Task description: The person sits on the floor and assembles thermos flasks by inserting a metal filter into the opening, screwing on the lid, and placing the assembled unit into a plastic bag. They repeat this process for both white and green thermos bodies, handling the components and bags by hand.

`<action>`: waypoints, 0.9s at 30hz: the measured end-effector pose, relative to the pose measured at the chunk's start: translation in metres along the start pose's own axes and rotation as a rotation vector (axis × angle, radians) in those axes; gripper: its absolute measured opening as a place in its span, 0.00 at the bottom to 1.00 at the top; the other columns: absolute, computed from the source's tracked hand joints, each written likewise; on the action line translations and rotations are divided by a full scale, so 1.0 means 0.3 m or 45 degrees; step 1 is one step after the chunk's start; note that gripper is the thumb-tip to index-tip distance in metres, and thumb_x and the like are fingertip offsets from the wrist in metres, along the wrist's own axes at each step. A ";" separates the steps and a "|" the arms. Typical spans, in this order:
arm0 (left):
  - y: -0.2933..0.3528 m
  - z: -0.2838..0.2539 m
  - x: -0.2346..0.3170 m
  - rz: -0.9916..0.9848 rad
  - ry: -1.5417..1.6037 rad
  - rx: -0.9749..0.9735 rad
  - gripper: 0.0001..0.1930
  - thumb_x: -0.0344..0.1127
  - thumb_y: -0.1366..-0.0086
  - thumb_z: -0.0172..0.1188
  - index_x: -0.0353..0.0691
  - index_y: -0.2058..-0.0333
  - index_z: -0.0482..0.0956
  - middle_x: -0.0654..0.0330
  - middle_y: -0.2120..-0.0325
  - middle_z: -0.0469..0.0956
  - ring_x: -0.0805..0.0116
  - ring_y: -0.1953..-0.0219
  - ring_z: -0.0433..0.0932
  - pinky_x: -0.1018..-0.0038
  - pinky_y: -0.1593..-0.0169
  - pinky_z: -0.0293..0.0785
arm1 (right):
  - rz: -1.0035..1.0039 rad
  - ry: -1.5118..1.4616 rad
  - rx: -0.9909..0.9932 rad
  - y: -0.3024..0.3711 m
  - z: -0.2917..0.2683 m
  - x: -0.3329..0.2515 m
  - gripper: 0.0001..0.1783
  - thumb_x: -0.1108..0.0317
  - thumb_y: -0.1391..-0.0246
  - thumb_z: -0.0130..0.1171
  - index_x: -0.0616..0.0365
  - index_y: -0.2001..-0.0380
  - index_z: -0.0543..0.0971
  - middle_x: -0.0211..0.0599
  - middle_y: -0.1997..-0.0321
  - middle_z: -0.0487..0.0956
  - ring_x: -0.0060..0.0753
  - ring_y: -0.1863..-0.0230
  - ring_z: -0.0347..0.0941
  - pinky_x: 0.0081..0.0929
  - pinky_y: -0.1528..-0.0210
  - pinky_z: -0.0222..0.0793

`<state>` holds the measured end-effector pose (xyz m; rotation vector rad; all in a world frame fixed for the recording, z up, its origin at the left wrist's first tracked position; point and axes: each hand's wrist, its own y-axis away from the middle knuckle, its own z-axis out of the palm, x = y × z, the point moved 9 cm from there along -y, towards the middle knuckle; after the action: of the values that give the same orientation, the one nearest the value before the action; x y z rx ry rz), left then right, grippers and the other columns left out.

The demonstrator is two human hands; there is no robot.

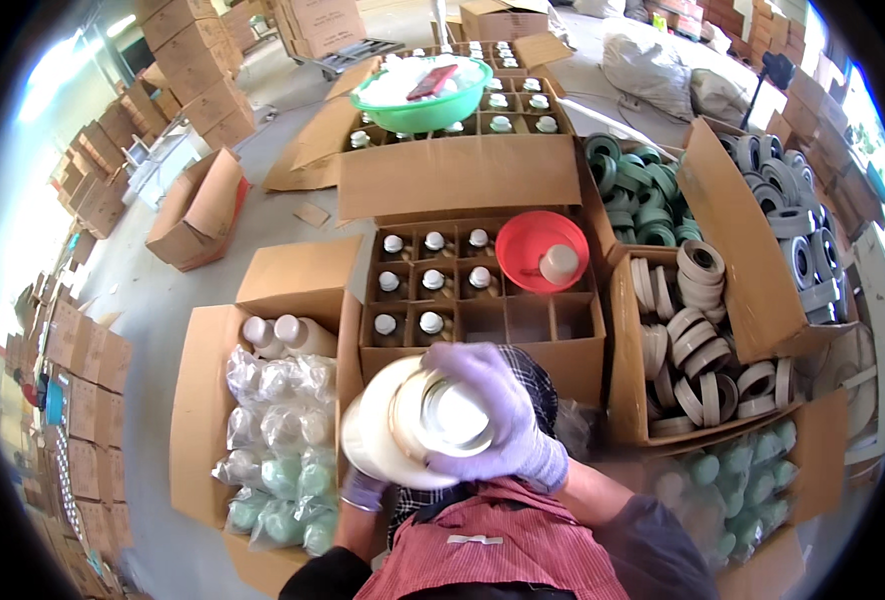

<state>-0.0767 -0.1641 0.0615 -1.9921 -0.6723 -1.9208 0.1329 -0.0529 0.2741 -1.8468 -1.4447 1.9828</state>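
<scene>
Head: bottle (391, 432) near open carton cells (484, 321)

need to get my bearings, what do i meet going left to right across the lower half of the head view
stacked cartons → left bagged items → held bottle → right hand → white rings

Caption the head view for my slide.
Gloved right hand grips a pale container, left hand mostly hidden, before a divided carton topped by a red bowl.
</scene>
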 end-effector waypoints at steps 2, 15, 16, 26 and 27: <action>-0.059 -0.066 0.148 0.056 -0.232 -0.038 0.24 0.45 0.42 0.66 0.39 0.50 0.75 0.48 0.56 0.79 0.52 0.53 0.78 0.61 0.50 0.73 | 0.163 -0.071 0.102 0.087 -0.049 0.099 0.52 0.54 0.59 0.71 0.67 0.35 0.60 0.50 0.41 0.69 0.43 0.39 0.65 0.39 0.37 0.61; -0.113 0.574 0.332 0.600 -1.851 -1.055 0.23 0.56 0.42 0.61 0.37 0.72 0.78 0.48 0.77 0.80 0.49 0.71 0.81 0.58 0.63 0.77 | 1.272 0.554 -0.875 0.723 -0.084 0.418 0.23 0.48 0.44 0.54 0.58 0.63 0.82 0.52 0.64 0.82 0.53 0.59 0.80 0.45 0.53 0.74; -0.116 0.580 0.306 0.559 -1.799 -1.097 0.21 0.54 0.42 0.61 0.37 0.73 0.79 0.48 0.76 0.80 0.49 0.70 0.81 0.58 0.63 0.76 | 1.222 0.614 -0.594 0.696 -0.221 0.441 0.20 0.50 0.45 0.56 0.56 0.66 0.82 0.49 0.64 0.82 0.51 0.61 0.80 0.44 0.55 0.75; -0.157 0.556 0.267 0.609 -1.392 -1.072 0.19 0.52 0.41 0.62 0.39 0.66 0.82 0.49 0.74 0.79 0.50 0.68 0.80 0.59 0.63 0.75 | 1.980 1.782 0.302 1.347 -1.432 0.585 0.37 0.49 0.55 0.65 0.61 0.45 0.71 0.54 0.48 0.76 0.55 0.45 0.71 0.46 0.43 0.67; -0.147 0.550 0.285 0.589 -1.392 -1.043 0.19 0.52 0.41 0.62 0.39 0.66 0.82 0.49 0.74 0.80 0.50 0.68 0.80 0.60 0.63 0.75 | 1.811 1.993 0.291 1.239 -1.400 0.540 0.36 0.51 0.55 0.66 0.60 0.45 0.70 0.52 0.48 0.76 0.54 0.45 0.71 0.48 0.43 0.67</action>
<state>0.0415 -0.0310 0.1306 -3.2758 0.5064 -0.7228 0.6212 0.0766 -0.0183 -3.0761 0.6484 -0.0259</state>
